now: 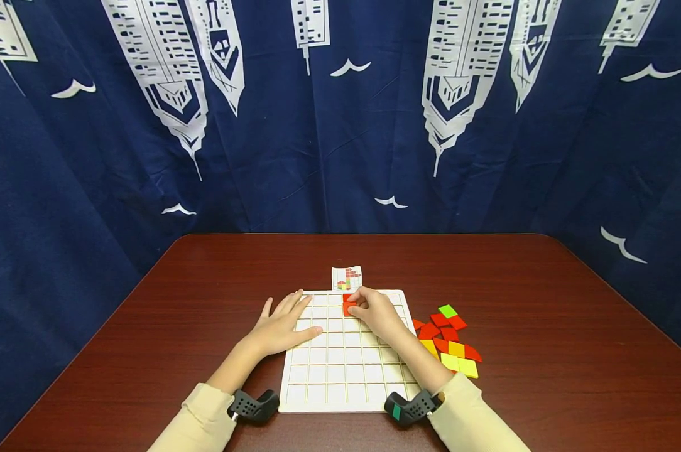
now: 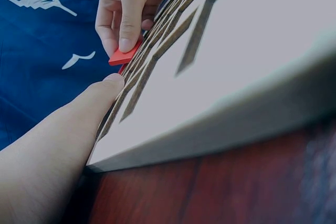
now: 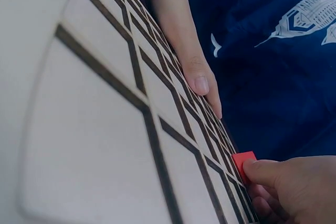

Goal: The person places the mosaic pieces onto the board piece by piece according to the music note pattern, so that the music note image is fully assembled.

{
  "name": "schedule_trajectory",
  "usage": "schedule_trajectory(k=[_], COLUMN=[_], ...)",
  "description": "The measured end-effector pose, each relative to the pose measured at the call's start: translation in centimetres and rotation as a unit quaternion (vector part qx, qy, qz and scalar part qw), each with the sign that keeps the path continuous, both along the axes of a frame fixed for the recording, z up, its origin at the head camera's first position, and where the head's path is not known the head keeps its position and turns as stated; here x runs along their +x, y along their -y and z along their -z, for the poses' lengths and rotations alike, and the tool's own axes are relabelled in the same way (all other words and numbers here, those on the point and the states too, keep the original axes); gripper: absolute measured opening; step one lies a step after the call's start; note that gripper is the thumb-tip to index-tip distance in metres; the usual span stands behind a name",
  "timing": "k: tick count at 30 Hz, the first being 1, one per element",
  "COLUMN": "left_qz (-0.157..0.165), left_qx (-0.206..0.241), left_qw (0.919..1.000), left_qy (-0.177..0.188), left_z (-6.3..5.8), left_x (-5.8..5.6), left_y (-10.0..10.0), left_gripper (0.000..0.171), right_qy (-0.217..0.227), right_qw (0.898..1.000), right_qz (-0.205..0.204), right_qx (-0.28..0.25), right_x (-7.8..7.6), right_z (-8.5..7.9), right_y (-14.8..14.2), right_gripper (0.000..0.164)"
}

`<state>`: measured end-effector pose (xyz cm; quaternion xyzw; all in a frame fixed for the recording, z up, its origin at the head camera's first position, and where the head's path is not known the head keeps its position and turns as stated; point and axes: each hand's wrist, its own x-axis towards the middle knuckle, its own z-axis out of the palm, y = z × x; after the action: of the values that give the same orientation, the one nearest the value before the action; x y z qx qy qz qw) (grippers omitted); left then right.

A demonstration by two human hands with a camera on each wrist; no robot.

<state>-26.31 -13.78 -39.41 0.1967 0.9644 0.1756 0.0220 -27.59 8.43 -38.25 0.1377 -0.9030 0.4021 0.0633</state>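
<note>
A white board (image 1: pixel 323 375) marked off in square cells lies on the table. My left hand (image 1: pixel 277 331) rests with spread fingers on its upper left part. Near the top middle of the board, my right hand (image 1: pixel 379 316) pinches a red square tile (image 1: pixel 348 309) between thumb and fingers. Another red tile (image 1: pixel 347 297) lies in the cell just above, partly hidden by the fingers. The left wrist view shows the pinched tile (image 2: pixel 121 57) tilted at the board's surface. In the right wrist view, the thumb presses on that tile (image 3: pixel 241 161).
Loose red, yellow and green tiles (image 1: pixel 449 334) lie in a pile right of the board, beside the right forearm. A small picture card (image 1: pixel 340 277) with a coloured pattern sits behind the board's far edge. A blue curtain (image 1: pixel 340 144) hangs beyond the brown table (image 1: pixel 216 276).
</note>
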Motion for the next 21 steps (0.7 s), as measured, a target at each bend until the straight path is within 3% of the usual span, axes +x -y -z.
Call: schedule_trajectory(k=[21], left_qz=[-0.006], left_qx=[-0.007], left_qw=[1.0000], left_qy=[-0.001], left_z=[0.10], left_x=[-0.09], left_y=[0.02], left_gripper=[0.081], right_qy=[-0.005], right_qw=[1.000], right_qz=[0.008], right_qx=[0.028], right_x=[0.24], right_z=[-0.19], right_y=[-0.10], right_gripper=[0.009])
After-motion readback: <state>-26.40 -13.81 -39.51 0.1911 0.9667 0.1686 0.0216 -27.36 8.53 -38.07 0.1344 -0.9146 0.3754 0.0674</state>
